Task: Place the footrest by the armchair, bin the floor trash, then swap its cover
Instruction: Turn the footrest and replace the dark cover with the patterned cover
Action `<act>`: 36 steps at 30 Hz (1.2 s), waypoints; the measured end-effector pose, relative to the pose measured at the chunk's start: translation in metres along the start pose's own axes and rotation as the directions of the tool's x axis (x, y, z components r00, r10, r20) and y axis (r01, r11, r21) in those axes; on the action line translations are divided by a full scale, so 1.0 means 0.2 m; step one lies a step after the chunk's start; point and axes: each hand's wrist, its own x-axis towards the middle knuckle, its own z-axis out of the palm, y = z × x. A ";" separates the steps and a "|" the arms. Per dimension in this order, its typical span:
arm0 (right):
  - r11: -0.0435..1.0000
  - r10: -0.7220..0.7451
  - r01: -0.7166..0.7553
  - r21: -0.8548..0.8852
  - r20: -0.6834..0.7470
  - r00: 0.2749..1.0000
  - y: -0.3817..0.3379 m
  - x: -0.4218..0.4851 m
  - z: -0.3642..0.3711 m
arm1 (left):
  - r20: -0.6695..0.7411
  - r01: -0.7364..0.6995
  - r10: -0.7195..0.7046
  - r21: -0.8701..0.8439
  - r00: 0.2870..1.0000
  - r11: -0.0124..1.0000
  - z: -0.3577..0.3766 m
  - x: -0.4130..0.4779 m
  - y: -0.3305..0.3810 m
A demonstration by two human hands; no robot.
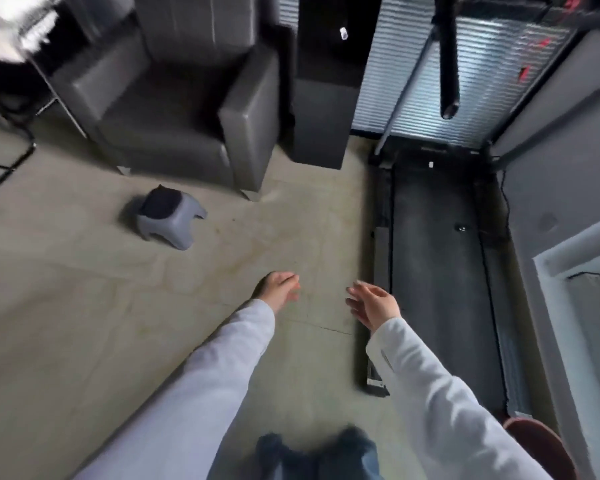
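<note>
Both hands empty and held out over bare floor (84, 306): left hand (278, 289) loosely curled with nothing in its grip, right hand (373, 304) spread open, fingers apart. Footrest (168, 216), a small grey stool with a dark cover on top, standing on the floor just in front of the armchair (174, 109), near its front left corner, and well apart from both hands. Looks already placed by the chair, so probably the trash step next.

Risks from here:
- No floor trash plainly in view; a tiny pale speck on the treadmill (444, 258) belt near its far end, too small to name. Easy to miss the real litter, or to grab something that is no litter at all.
- No bin visible either; carrying trash while hunting for one invites a drop.
- Treadmill edge running right beside the right hand's side of the floor: a trip hazard when stepping or bending that way.
- Stool light and small; a careless foot or a one-handed tug at the cover likely to tip it or shove it away from the chair.
- Frame blurred at the edges, so a spare cover may lie out of sight.
</note>
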 end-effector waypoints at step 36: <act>0.914 0.152 -0.025 -0.406 0.283 0.947 -0.63 0.75 2.55 | -0.282 0.050 -0.148 -0.326 0.948 0.944 -2.24 0.93 0.54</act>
